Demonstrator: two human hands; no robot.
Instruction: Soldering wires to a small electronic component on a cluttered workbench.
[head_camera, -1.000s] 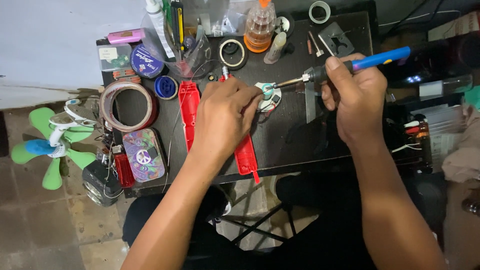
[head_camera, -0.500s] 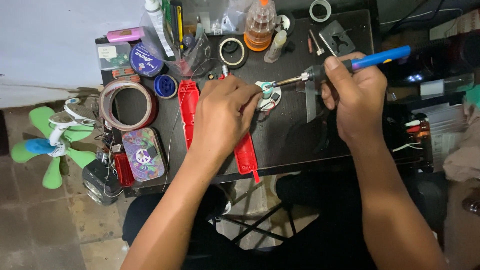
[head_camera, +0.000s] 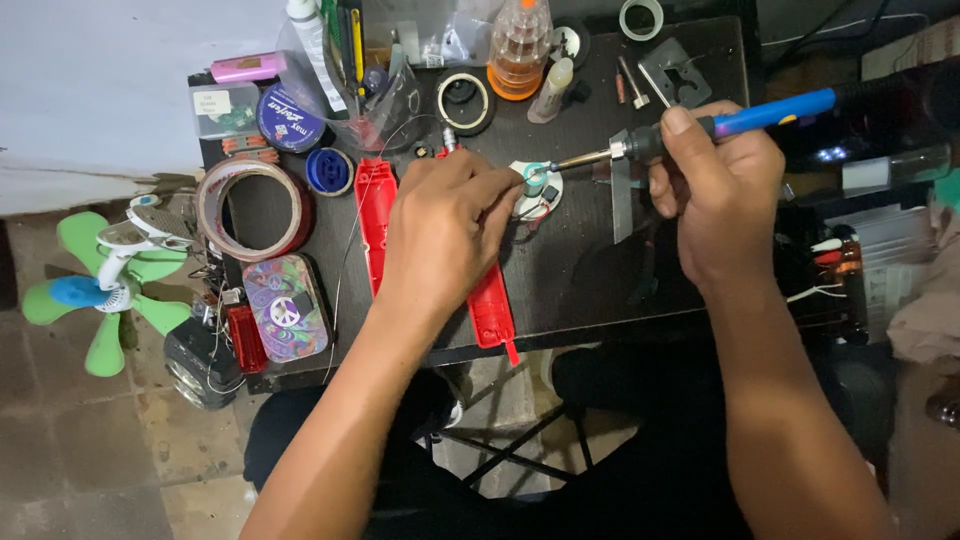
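**A:** What is happening at the dark worktable?

**B:** A seated person is working over a small white round part. The right hand is wrapping its fingers tight around the blue handle of a soldering iron, and the iron's metal tip is pointing leftward, meeting the part just beside the left fingertips.

**A:** And the left hand?

**B:** It is curling over the part from the near side, fingers bunched and pinching at it; exactly what they are gripping is hidden under the knuckles.

**A:** What is lying around the hands?

**B:** A long red plastic housing is lying just left of the left hand, with a second red piece sticking out beneath its wrist. Farther left, a wide roll of tape and a patterned tin are sitting near the edge. Beyond the hands, an orange-based bottle is standing upright. Well left, a green-bladed fan is resting off the table.
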